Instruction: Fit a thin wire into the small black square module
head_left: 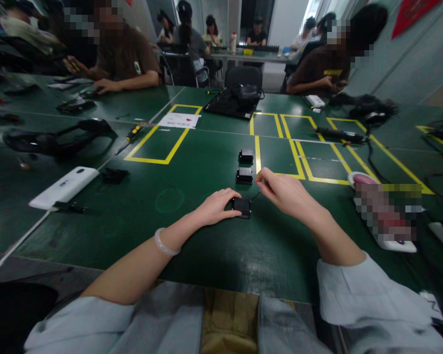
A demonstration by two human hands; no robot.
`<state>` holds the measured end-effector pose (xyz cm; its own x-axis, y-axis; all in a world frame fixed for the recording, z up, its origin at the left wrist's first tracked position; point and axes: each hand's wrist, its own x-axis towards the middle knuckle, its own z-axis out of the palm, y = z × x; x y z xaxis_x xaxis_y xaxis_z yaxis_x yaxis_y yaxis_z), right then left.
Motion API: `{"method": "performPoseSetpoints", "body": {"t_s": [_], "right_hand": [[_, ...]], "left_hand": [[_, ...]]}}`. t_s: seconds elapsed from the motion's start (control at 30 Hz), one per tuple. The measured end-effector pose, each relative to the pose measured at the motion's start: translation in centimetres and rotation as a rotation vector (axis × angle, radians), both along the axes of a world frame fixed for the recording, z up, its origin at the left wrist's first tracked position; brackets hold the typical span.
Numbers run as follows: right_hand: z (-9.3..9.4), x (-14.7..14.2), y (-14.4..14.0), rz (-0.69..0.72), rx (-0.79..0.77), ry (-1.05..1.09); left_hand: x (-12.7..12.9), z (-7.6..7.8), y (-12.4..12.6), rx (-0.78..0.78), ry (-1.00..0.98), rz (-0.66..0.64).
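Observation:
My left hand (217, 207) grips a small black box-shaped part (242, 208) between thumb and fingers, holding it against the green table. Bright little spots show at that part's corners. In my right hand (282, 191), the closed fingers pinch a thin dark rod (256, 196), whose lower end reaches the part's right edge. What kind of tool the rod is, I cannot make out. Two similar black box-shaped parts stand beyond my hands, a nearer one (244, 175) and a farther one (245, 156).
Yellow tape (147, 161) marks rectangles on the green table (206, 265). Left lie a white power strip (64, 188), a yellow-black screwdriver (133, 132) and a black headset (59, 138). A phone (386, 216) lies right, a black panel (231, 104) ahead. People sit across the table.

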<state>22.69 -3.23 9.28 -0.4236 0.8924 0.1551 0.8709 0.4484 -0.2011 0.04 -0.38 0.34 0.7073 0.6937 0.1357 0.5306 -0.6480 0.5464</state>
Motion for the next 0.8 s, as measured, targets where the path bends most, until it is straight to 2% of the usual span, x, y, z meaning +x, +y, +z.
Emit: {"method": "performPoseSetpoints", "body": {"t_s": [0.8], "right_hand": [[0.06,-0.09,0.06,-0.05,0.016,-0.007]], "left_hand": [[-0.03,-0.01,-0.01,-0.009,-0.006,0.005]]}}
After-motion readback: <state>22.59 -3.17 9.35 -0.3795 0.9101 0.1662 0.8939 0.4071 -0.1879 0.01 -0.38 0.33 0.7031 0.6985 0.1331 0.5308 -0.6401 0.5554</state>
